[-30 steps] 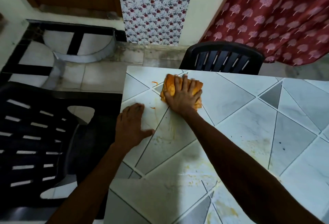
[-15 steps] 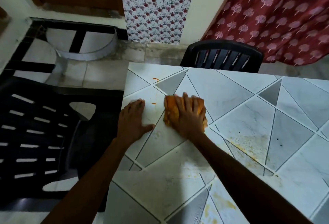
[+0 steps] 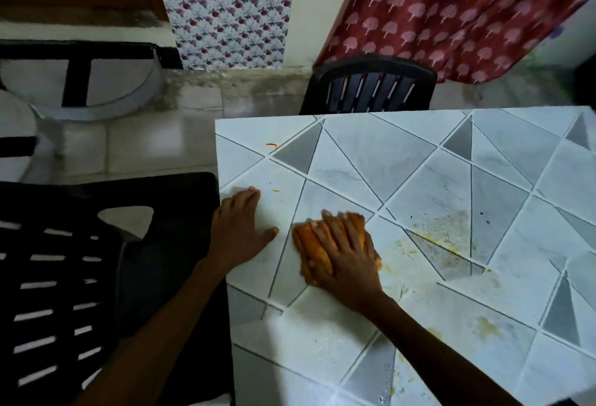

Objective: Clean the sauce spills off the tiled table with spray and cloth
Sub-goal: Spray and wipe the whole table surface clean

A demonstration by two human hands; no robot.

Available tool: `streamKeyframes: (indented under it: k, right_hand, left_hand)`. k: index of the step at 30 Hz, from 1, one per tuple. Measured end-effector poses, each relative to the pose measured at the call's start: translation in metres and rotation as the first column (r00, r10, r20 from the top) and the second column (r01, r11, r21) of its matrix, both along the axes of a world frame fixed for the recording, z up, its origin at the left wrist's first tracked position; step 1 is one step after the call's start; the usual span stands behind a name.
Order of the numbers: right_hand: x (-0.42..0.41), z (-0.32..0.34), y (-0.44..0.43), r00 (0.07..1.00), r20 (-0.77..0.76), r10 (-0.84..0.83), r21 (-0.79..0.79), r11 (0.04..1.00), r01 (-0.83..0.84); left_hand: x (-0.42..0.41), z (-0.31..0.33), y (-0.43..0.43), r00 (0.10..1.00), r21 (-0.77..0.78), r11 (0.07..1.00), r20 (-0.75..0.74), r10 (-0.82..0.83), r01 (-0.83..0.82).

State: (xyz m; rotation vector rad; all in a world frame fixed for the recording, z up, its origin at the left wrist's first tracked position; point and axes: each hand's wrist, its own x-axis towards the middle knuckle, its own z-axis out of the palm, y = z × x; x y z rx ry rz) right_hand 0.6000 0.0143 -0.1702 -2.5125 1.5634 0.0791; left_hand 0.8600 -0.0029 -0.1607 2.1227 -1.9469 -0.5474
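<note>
The orange cloth (image 3: 308,244) is lying bunched on the tiled table (image 3: 419,164), just below and left of the frame's centre, near the table's left edge. The right hand (image 3: 346,257) is pressing down on it from above, fingers straight and spread flat over the fabric, not curling round it; its forearm is running off toward the lower right. The left hand (image 3: 238,228) is resting palm-down on bare tile just left of the cloth, fingers extended, thumb pointing toward the cloth but apart from it, gripping nothing. Right of the cloth a yellowish sauce smear (image 3: 442,231) is spreading across several tiles, with a paler blotch (image 3: 487,325) sitting at lower right. An upper fleck (image 3: 271,145) of orange is showing near the table's upper left corner, and a lower fleck (image 3: 275,191) beside the left fingertips. A black slatted chair (image 3: 64,276) is standing off the table's left edge; a second black chair (image 3: 371,86) is standing behind the far edge, below a red patterned curtain (image 3: 451,9).
</note>
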Motion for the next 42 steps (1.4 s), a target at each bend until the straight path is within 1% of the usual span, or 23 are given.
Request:
streamKeyframes:
  k: [3, 5, 7, 10, 13, 15, 17, 19, 21, 24, 26, 28, 29, 30, 32, 33, 34, 35, 36, 37, 39, 41, 42]
  right_hand:
    - [0.003, 0.002, -0.012, 0.998, -0.012, -0.054, 0.017, 0.998, 0.054]
    - [0.020, 0.002, -0.036, 0.989, -0.007, -0.147, 0.033, 0.989, 0.147]
    - [0.040, -0.001, -0.076, 0.973, 0.001, -0.230, 0.033, 0.973, 0.230]
    - [0.064, -0.002, -0.157, 0.941, 0.026, -0.338, 0.075, 0.939, 0.335]
    - [0.104, 0.004, -0.227, 0.921, 0.013, -0.389, 0.115, 0.916, 0.385]
    - [0.137, 0.005, -0.244, 0.944, 0.009, -0.330, 0.124, 0.937, 0.326]
    - [0.158, 0.006, -0.241, 0.979, 0.012, -0.204, 0.100, 0.974, 0.202]
    - [0.152, 0.006, -0.223, 0.998, 0.019, -0.065, 0.095, 0.994, 0.062]
    - [0.125, 0.006, -0.191, 0.998, 0.026, 0.055, 0.071, 0.996, -0.057]
    - [0.065, 0.002, -0.108, 0.987, 0.052, 0.155, 0.018, 0.988, -0.156]
    - [0.023, 0.000, -0.055, 0.975, 0.068, 0.211, -0.026, 0.978, -0.209]
    - [-0.005, 0.001, -0.047, 0.956, 0.059, 0.286, -0.042, 0.958, -0.284]
    - [-0.009, 0.002, -0.061, 0.956, 0.040, 0.291, -0.041, 0.956, -0.289]
    - [-0.006, 0.001, -0.082, 0.972, 0.019, 0.236, -0.033, 0.971, -0.235]
    - [0.020, 0.000, -0.139, 1.000, 0.015, -0.024, -0.002, 1.000, 0.024]
    - [0.040, 0.000, -0.170, 0.986, 0.032, -0.162, 0.031, 0.986, 0.161]
    - [0.062, 0.001, -0.198, 0.964, 0.042, -0.263, 0.068, 0.963, 0.260]
    - [0.087, 0.003, -0.220, 0.949, 0.043, -0.313, 0.100, 0.946, 0.308]
    - [0.111, 0.005, -0.233, 0.948, 0.039, -0.316, 0.122, 0.943, 0.309]
    - [0.132, 0.006, -0.236, 0.961, 0.033, -0.276, 0.127, 0.954, 0.270]
    - [0.157, 0.006, -0.219, 0.993, 0.035, -0.112, 0.102, 0.989, 0.108]
    - [0.149, 0.003, -0.182, 0.996, 0.066, 0.056, 0.044, 0.997, -0.059]
    - [0.135, 0.001, -0.161, 0.991, 0.091, 0.100, 0.018, 0.995, -0.102]
  left_hand:
    - [0.017, 0.003, -0.007, 0.996, 0.011, 0.999, -0.078, -0.039, 0.040]
    - [0.019, 0.000, -0.004, 0.996, -0.034, 0.996, -0.042, -0.083, 0.082]
    - [0.020, -0.007, 0.001, 0.994, -0.064, 0.992, -0.002, -0.111, 0.110]
    - [0.016, -0.012, 0.007, 0.995, -0.123, 0.987, 0.017, -0.099, 0.100]
    - [0.008, -0.014, 0.009, 0.999, -0.101, 0.994, 0.006, -0.043, 0.043]
    - [0.004, -0.009, 0.012, 1.000, -0.076, 0.997, -0.020, -0.022, 0.020]
    - [0.003, -0.008, 0.015, 0.999, -0.075, 0.997, -0.034, -0.016, 0.013]
    - [0.003, -0.007, 0.020, 0.999, -0.062, 0.998, -0.039, 0.002, -0.004]
    - [0.004, -0.006, 0.024, 0.996, -0.077, 0.994, -0.049, 0.068, -0.072]
    - [0.004, -0.006, 0.030, 0.981, -0.054, 0.982, -0.087, 0.176, -0.181]
    - [0.003, -0.006, 0.032, 0.975, -0.036, 0.977, -0.093, 0.204, -0.208]
    - [0.003, -0.006, 0.031, 0.975, -0.029, 0.977, -0.076, 0.207, -0.210]
    - [0.002, -0.006, 0.030, 0.976, -0.032, 0.978, -0.069, 0.205, -0.208]
    - [0.002, -0.006, 0.029, 0.977, -0.033, 0.978, -0.068, 0.201, -0.204]
    - [0.001, -0.006, 0.028, 0.975, -0.025, 0.977, -0.065, 0.212, -0.214]
    - [0.001, -0.007, 0.028, 0.973, -0.023, 0.975, -0.068, 0.219, -0.221]
    - [0.000, -0.007, 0.029, 0.973, -0.027, 0.975, -0.078, 0.218, -0.220]
    - [0.000, -0.008, 0.029, 0.971, -0.034, 0.974, -0.096, 0.219, -0.223]
    - [-0.002, -0.008, 0.030, 0.967, -0.040, 0.972, -0.112, 0.227, -0.233]
    - [-0.002, -0.008, 0.030, 0.963, -0.038, 0.969, -0.125, 0.240, -0.246]
    - [-0.002, -0.007, 0.032, 0.955, -0.021, 0.963, -0.133, 0.264, -0.269]
    - [-0.002, -0.006, 0.035, 0.946, -0.021, 0.957, -0.162, 0.282, -0.289]
    - [-0.003, -0.006, 0.037, 0.934, -0.018, 0.953, -0.205, 0.294, -0.303]
